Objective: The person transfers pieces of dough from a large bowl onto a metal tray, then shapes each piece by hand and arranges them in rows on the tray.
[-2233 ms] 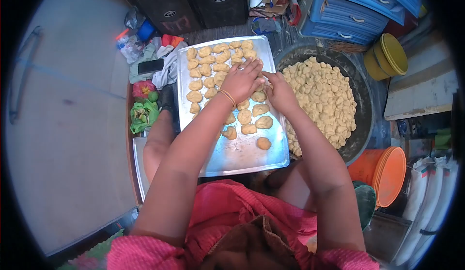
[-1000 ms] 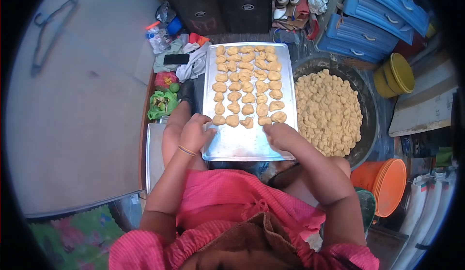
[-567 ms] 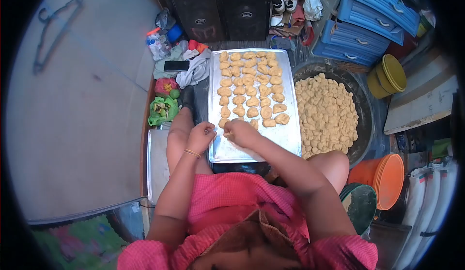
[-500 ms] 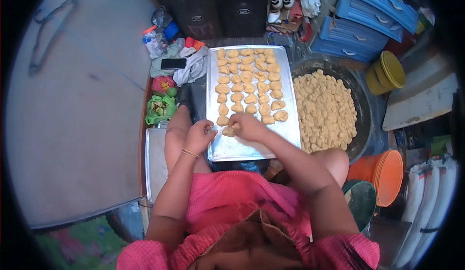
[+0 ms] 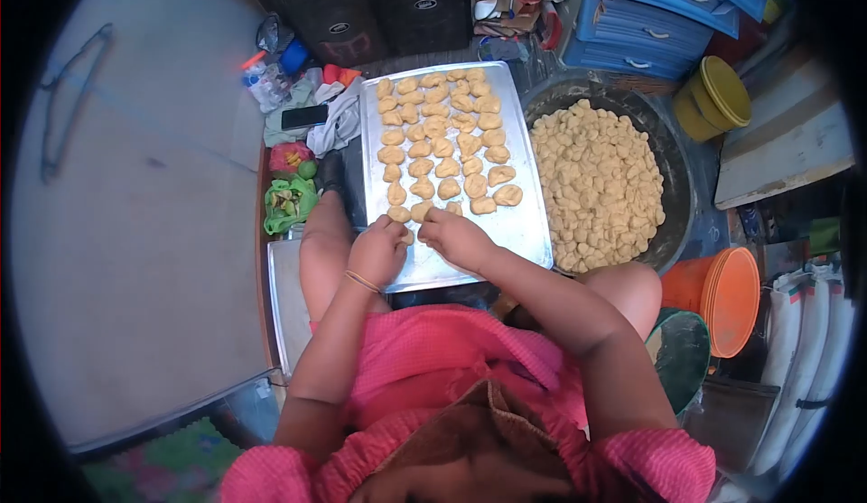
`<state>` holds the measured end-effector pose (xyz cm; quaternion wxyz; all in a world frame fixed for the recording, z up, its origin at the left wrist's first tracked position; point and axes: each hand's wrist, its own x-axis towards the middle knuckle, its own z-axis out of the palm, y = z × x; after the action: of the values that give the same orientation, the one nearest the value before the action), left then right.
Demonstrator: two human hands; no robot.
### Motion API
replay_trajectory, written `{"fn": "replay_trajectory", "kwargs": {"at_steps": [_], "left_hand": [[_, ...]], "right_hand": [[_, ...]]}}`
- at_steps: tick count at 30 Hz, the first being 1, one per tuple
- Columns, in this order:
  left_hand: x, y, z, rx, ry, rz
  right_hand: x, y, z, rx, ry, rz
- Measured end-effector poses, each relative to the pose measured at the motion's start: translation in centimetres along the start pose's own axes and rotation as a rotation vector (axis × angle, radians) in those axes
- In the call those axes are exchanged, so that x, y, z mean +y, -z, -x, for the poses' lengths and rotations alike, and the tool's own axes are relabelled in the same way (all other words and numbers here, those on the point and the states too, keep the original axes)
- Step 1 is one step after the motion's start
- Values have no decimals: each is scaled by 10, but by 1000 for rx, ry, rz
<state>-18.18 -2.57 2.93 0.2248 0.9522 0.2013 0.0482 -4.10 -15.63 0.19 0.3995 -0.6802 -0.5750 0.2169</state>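
Rows of tan dough pieces (image 5: 420,149) lie on a silver metal tray (image 5: 533,232) in front of me. Over the tray's near left part, my left hand (image 5: 379,248) is closed on a small dough piece (image 5: 407,237), part of which shows beside its fingers. My right hand (image 5: 456,239) is just to the right, its fingers pinched at the near end of the second row, touching a dough piece (image 5: 422,211). Its fingertips are partly hidden. To the tray's right, a wide dark basin (image 5: 679,178) holds a large heap of dough pieces (image 5: 596,182).
Right of me are a yellow bucket (image 5: 713,101), an orange bucket (image 5: 727,300) and a green container (image 5: 679,354). Blue drawers (image 5: 641,42) stand behind the basin. A phone (image 5: 304,117) lies on cloths left of the tray, near a green bag (image 5: 289,203).
The view has shifted, so the tray appears further left and higher. My right hand has moved from a dough piece near the front to the row's end; my left hand now has a piece at its fingers.
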Motion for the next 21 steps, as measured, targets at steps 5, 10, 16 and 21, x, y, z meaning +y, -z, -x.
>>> {"fn": "replay_trajectory", "kwargs": {"at_steps": [5, 10, 16, 21], "left_hand": [[20, 11, -10, 8, -27, -41], [53, 21, -33, -18, -41, 36], [75, 13, -49, -92, -97, 145], [91, 8, -62, -91, -260, 90]], "right_hand": [[23, -8, 11, 84, 268, 313], [41, 67, -1, 278, 54, 356], [220, 173, 51, 454, -847, 358], [348, 65, 158, 339, -1275, 369]]}}
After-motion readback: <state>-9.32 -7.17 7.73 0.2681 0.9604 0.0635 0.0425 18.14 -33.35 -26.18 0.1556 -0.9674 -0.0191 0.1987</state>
